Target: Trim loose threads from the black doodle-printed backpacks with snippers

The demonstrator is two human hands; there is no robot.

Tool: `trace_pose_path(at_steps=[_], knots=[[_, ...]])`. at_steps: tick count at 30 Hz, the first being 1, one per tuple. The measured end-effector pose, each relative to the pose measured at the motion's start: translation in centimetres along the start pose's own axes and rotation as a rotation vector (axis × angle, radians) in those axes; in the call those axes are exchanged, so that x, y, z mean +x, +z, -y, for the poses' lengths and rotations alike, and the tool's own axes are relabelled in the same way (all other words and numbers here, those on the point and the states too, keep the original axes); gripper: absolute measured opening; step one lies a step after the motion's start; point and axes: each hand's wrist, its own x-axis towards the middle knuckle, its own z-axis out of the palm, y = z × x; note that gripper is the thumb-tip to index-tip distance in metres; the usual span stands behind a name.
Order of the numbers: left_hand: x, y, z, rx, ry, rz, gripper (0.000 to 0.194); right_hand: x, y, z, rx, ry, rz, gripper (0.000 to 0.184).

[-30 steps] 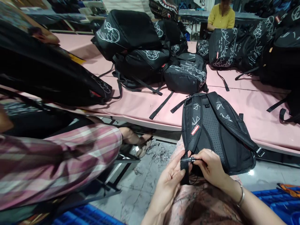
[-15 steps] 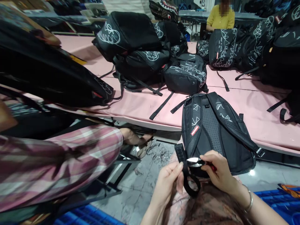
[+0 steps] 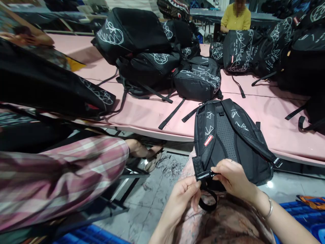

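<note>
A black backpack (image 3: 228, 144) leans against the table edge, its padded back panel and shoulder straps facing me. My left hand (image 3: 184, 193) pinches the lower end of its left shoulder strap, where a black webbing strap (image 3: 213, 202) hangs in a loop below the fingers. Closed around a pair of thread snips (image 3: 204, 176), my right hand (image 3: 232, 176) holds the metal blades sideways against the webbing, just above my left fingertips. Most of the snips' handle is hidden inside the right hand.
A pink-topped table (image 3: 142, 115) carries several black backpacks (image 3: 198, 79) with white scribbles. Close on the left sits a person in plaid clothing (image 3: 76, 169) beside a large black bag (image 3: 50, 81). Another person in yellow (image 3: 236, 18) is behind the table. Thread scraps (image 3: 169, 167) litter the floor.
The snips have turned and dropped slightly, so the blades now lie flatter across the strap near my left fingertips. The whole view has shifted a little.
</note>
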Motion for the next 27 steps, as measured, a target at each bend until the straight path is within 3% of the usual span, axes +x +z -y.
trace_pose_path(at_steps=[8, 12, 15, 18, 21, 23, 27], knots=[[0.2, 0.0, 0.4, 0.043, -0.006, 0.026, 0.037, 0.7, 0.0, 0.1, 0.005, -0.033, 0.039, 0.02], [0.1, -2.7, 0.8, -0.014, 0.161, 0.165, 0.041, 0.2, 0.0, 0.1, 0.249, 0.013, -0.054, 0.015], [0.6, -6.1, 0.2, -0.103, 0.338, 0.319, 0.062, -0.1, 0.3, -0.8, 0.541, 0.253, -0.247, 0.012], [2.8, -7.8, -1.2, -0.137, 0.349, 0.174, 0.064, 0.2, 1.1, -2.7, 0.71, 0.59, -0.399, 0.023], [6.7, -6.5, -2.0, -0.071, 0.273, -0.101, 0.041, 0.8, 1.7, -4.7, 0.8, 0.764, -0.428, 0.037], [9.6, -4.5, -2.0, -0.058, 0.192, -0.203, 0.044, 1.2, 1.8, -5.5, 0.812, 0.807, -0.416, 0.042], [13.6, -0.7, -1.4, -0.155, 0.088, -0.152, 0.043, 1.7, 1.9, -6.1, 0.771, 0.767, -0.399, 0.036]])
